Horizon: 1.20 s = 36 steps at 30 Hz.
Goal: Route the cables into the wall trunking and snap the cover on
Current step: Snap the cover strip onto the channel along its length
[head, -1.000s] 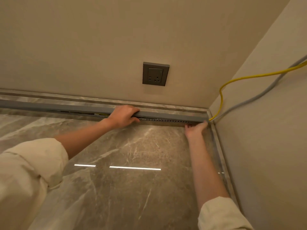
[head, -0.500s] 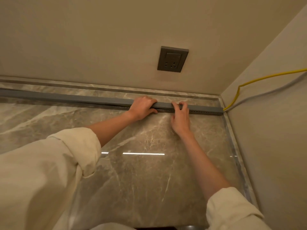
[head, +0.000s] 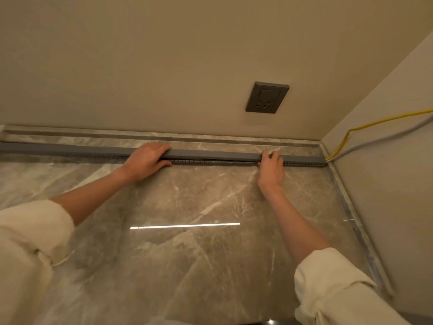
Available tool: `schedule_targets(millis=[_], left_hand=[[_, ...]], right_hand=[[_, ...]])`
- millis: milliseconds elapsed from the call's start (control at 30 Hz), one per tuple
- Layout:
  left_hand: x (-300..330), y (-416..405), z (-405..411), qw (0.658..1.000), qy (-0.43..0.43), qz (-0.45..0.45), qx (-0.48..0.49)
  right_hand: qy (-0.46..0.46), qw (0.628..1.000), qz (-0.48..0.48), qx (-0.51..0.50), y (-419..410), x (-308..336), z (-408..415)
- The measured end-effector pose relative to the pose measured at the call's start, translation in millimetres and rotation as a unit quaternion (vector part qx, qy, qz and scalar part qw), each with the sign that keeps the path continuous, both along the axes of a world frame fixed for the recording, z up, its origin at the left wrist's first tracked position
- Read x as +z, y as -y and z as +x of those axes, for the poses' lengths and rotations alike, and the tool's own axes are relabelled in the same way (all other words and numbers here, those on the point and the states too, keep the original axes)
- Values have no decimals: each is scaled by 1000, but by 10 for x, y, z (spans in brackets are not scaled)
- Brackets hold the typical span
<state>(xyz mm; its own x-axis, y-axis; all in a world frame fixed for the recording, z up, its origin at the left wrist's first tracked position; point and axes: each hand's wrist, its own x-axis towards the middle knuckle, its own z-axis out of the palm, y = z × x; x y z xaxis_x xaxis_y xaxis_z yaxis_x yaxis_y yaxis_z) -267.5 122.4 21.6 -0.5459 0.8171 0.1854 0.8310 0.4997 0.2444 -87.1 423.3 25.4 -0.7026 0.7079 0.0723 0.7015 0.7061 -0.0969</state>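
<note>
Trunking [head: 302,163] is laid along the foot of the wall on the marble floor [head: 199,207], with its grey cover [head: 210,154] resting on top, a dark gap showing between the hands. The cover is judged light, stiff and slightly springy, best pressed from above along its edges. It is gripped by the left hand [head: 146,159], fingers curled over it, and pinched by the right hand [head: 270,168]; the cables [head: 339,148] are fed in at the corner.

Glossy marble floor [head: 199,266], grey trunking [head: 70,150] lying along wall edge
</note>
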Motion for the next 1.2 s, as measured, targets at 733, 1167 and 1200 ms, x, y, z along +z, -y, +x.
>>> schedule_targets(millis=[733,1167,1200], left_hand=[[-43,964,-380,999,-41,-20,29],[186,1623,-802,990,120,-15,69],[219,1786,-869,989,116,-22,83]], right_hand=[[40,893,-72,443,2039,104,-1313],[-16,891,-141,430,2208,90,-1583],[-16,891,-143,430,2204,102,-1593]])
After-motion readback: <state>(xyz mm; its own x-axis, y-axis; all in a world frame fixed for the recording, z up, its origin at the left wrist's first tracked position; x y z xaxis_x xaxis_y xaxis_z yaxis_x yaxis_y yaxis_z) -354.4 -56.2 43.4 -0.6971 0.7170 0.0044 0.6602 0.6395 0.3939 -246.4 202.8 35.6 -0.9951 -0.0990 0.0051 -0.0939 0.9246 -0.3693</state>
